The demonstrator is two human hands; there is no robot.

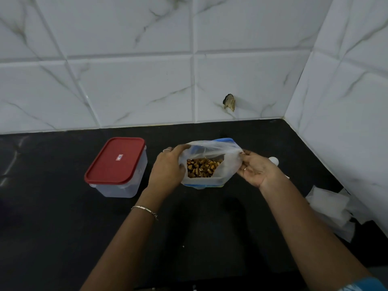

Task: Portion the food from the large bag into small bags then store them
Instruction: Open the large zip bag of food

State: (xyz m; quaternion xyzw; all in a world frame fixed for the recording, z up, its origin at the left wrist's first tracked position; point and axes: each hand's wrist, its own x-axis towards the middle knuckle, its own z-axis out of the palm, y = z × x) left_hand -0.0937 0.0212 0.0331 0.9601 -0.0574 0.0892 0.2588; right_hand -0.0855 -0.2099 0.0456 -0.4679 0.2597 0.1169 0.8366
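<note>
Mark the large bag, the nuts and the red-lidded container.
large bag [212, 149], head view, far wall of its mouth
nuts [202, 168], head view, middle of pile
red-lidded container [115, 160], head view, lid centre

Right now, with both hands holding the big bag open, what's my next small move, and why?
Probably free the right hand and fetch one of the small bags at right. The large bag is open with nuts showing, the left hand grips its edge, and no small bag is ready.
</note>
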